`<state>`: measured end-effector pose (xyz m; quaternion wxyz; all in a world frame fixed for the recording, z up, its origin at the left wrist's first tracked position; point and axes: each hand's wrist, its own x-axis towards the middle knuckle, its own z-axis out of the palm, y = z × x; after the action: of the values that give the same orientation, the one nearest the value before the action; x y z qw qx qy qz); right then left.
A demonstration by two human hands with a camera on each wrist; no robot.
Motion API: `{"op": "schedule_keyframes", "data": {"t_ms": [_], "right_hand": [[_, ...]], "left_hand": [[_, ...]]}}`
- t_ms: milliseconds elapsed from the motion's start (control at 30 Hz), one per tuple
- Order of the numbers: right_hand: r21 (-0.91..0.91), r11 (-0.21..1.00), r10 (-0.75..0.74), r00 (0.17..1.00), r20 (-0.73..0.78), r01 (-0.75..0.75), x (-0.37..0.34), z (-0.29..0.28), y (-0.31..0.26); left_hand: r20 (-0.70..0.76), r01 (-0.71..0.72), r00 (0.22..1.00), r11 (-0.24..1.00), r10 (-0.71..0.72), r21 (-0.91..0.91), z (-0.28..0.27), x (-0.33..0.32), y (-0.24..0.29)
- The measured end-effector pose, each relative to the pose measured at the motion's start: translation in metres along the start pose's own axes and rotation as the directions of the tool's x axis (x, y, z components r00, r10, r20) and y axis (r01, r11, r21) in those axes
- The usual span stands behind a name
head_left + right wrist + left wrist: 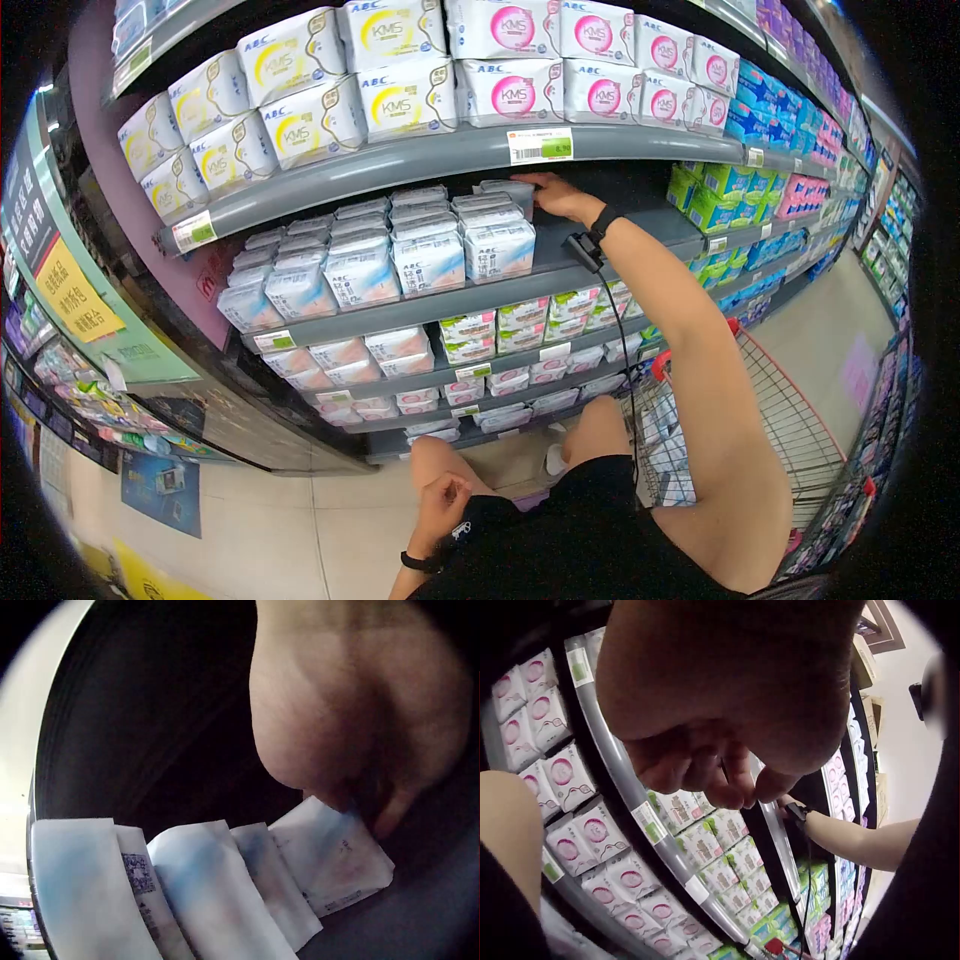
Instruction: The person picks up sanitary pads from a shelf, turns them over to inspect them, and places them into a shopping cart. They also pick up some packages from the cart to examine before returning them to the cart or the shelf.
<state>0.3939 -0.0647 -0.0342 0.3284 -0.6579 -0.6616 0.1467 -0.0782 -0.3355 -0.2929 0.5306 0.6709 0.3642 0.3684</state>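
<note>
White packs with blue and pink markings [430, 262] stand in rows on the middle shelf. At the back of the right-hand row, my right hand [565, 198] is at the rearmost pack [508, 190]. The right wrist view shows that hand [360, 712] with fingers and thumb at the edges of a tilted white pack [334, 859], pinching it; part of the grip is hidden under the palm. My left hand [440, 508] hangs by my thigh, holding nothing, and in the left wrist view its fingers [697, 761] are loosely curled.
Yellow- and pink-labelled packs [405, 100] fill the shelf above, behind a grey price rail [640, 143]. Green packs [728, 182] stand farther right. Lower shelves hold more packs [520, 330]. A wire cart [790, 400] with packs inside stands to my right. A black cable hangs from my right wrist.
</note>
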Motion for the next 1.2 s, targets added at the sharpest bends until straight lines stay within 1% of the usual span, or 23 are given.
{"op": "schedule_keyframes", "data": {"t_ms": [33,67,100,167,200,300,367,400,467,533,633,733,800,833,900,933,1000,1033,1100,1167,1200], "right_hand": [[0.035,0.999,-0.007,1.000,0.001,0.007,0.002,0.003,0.000],[0.062,0.998,-0.008,1.000,0.007,0.008,0.011,0.007,0.008],[0.099,0.994,0.043,0.999,-0.006,-0.042,0.029,0.017,0.028],[0.150,0.989,-0.019,0.996,0.085,0.007,0.009,0.006,-0.005],[0.174,0.983,-0.063,0.996,0.068,0.050,0.012,0.008,-0.002],[0.255,0.967,-0.040,0.995,0.094,0.015,0.019,0.012,0.000],[0.370,0.929,-0.071,0.987,0.146,0.012,0.016,0.011,-0.007],[0.334,0.943,-0.053,0.990,0.134,0.005,0.012,0.011,-0.014],[0.317,0.943,-0.116,0.992,0.042,0.097,0.045,0.031,0.013],[0.422,0.901,-0.120,0.992,0.021,0.100,0.032,0.032,0.000],[0.243,0.970,-0.006,0.993,0.114,-0.022,0.022,0.017,-0.006],[0.046,0.998,-0.035,0.994,-0.103,0.040,0.014,0.011,0.020],[0.230,0.969,-0.050,0.983,-0.176,0.090,-0.020,0.006,0.033],[0.567,0.823,0.053,0.988,-0.148,0.041,-0.057,-0.006,0.015],[0.636,0.766,0.104,0.961,-0.258,0.088,-0.130,-0.024,0.004],[0.654,0.751,0.125,0.951,-0.284,0.096,-0.158,-0.032,0.018],[0.748,0.660,0.259,0.917,-0.304,0.062,-0.225,-0.055,0.040],[0.817,0.576,0.359,0.886,-0.292,0.036,-0.258,-0.069,0.047],[0.890,0.455,0.540,0.784,-0.306,0.034,-0.316,-0.096,0.088],[0.971,0.232,0.660,0.725,-0.198,0.054,-0.380,-0.134,0.150],[0.989,0.124,0.707,0.691,-0.149,0.086,-0.414,-0.149,0.172]], "left_hand": [[0.009,-0.002,1.000,1.000,0.002,0.015,0.002,0.000,0.009],[0.043,0.014,0.999,0.999,-0.016,0.041,0.003,-0.001,0.004],[0.085,0.008,0.996,0.999,-0.011,0.038,0.005,-0.001,0.003],[0.184,-0.005,0.983,0.999,-0.001,0.036,0.007,-0.001,0.005],[0.235,0.043,0.971,0.999,-0.049,0.030,0.007,0.000,0.007],[0.264,0.095,0.959,0.995,-0.101,0.036,0.014,-0.001,0.002],[0.247,0.088,0.965,0.996,-0.083,-0.009,0.023,-0.001,-0.009],[0.232,0.083,0.970,0.996,-0.074,-0.030,0.026,-0.001,-0.011],[0.271,0.059,0.960,0.998,-0.067,0.038,0.032,0.002,0.000],[0.296,0.027,0.954,0.997,-0.047,0.069,0.036,0.005,0.011],[0.311,-0.006,0.950,0.998,-0.013,0.060,0.042,0.005,0.016],[0.310,0.012,0.950,0.998,-0.032,0.064,0.043,0.001,0.010],[0.315,0.045,0.947,0.997,-0.063,0.065,0.045,-0.002,0.012],[0.320,0.030,0.946,0.997,-0.051,0.071,0.045,-0.004,0.011],[0.334,-0.001,0.942,0.997,-0.023,0.071,0.047,-0.005,0.007],[0.348,-0.002,0.937,0.997,-0.025,0.077,0.049,-0.005,0.005],[0.388,-0.006,0.921,0.995,-0.033,0.099,0.049,-0.002,0.003],[0.412,-0.029,0.911,0.994,-0.016,0.103,0.051,0.003,0.007],[0.475,-0.073,0.880,0.990,0.008,0.119,0.056,0.009,0.017],[0.511,-0.025,0.858,0.990,-0.049,0.137,0.062,0.016,0.015],[0.535,-0.008,0.842,0.990,-0.071,0.143,0.067,0.019,0.015]]}}
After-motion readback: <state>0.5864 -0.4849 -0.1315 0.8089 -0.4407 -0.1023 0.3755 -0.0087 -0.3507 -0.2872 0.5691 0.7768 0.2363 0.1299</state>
